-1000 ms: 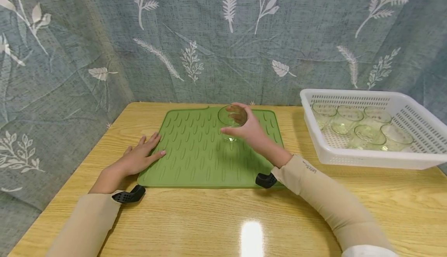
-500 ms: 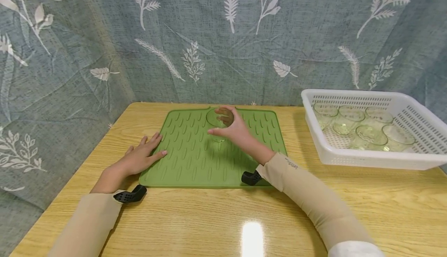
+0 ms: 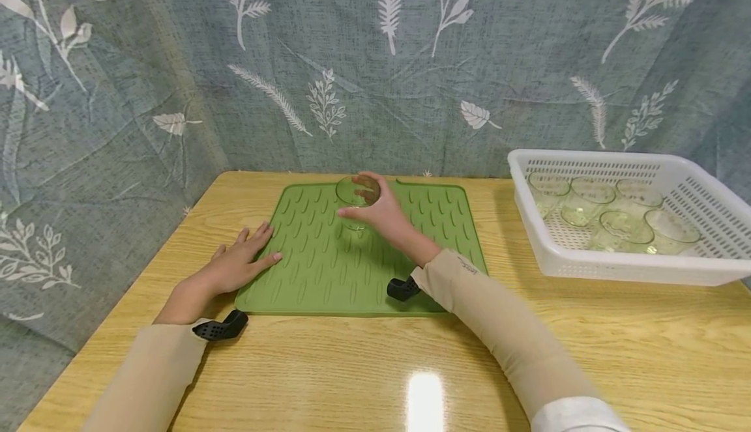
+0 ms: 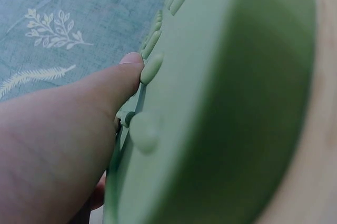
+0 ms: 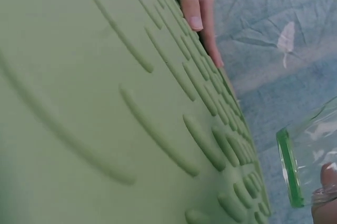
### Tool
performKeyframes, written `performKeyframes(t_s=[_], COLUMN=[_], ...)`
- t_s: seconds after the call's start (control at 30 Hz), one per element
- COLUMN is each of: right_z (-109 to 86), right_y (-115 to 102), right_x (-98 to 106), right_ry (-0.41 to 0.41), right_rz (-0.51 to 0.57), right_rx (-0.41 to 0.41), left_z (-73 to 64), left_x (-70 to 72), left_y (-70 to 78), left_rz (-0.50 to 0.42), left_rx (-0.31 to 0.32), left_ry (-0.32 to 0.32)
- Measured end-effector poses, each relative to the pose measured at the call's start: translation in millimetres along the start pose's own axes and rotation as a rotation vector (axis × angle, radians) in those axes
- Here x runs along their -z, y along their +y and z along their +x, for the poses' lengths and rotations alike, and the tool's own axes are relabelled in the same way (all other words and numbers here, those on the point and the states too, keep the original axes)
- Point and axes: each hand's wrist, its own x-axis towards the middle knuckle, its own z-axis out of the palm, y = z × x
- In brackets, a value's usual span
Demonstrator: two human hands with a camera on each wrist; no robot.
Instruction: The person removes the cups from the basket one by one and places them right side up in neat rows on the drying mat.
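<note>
A clear, green-tinted drinking glass (image 3: 347,196) stands upright over the back part of a green ridged drying mat (image 3: 317,275). My right hand (image 3: 387,216) grips it from the right, thumb on the near side and fingers round the far side. In the right wrist view, the thick green base of the glass (image 5: 289,168) shows a gap from the mat surface. My left hand (image 3: 235,266) lies with spread fingers at the mat's left edge. In the left wrist view, its thumb (image 4: 129,74) rests along that edge.
A white perforated plastic basket (image 3: 542,259) stands at the right of the wooden table (image 3: 328,373), with several similar glasses (image 3: 589,201) upright inside. A blue-grey leaf-patterned curtain (image 3: 364,113) hangs behind the table and along its left side.
My right hand has carried the glass to the left over the mat, and slightly toward the back in the last half second. My left hand has stayed at the mat's edge.
</note>
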Motion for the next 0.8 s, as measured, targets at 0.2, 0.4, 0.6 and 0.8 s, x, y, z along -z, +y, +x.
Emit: performKeyframes(t_s=[0.2, 0.4, 0.6, 0.8], right_z=[9.0, 19.4, 27.9, 33.0], right_y=[6.3, 7.8, 12.0, 19.2], right_x=[-5.7, -11.7, -17.9, -21.1], right_ry=[0.012, 0.047, 0.051, 0.067], right_rz=[0.016, 0.013, -0.029, -0.039], right_rx=[-0.026, -0.061, -0.071, -0.076], left_z=[-0.6, -0.2, 0.1, -0.2], left_x=[0.4, 2.4, 1.7, 0.7], left_y=[1.7, 2.6, 2.3, 2.0], left_rz=[-0.003, 0.006, 0.01, 0.001], left_rx=[0.006, 0.008, 0.008, -0.001], left_ry=[-0.006, -0.008, -0.002, -0.001])
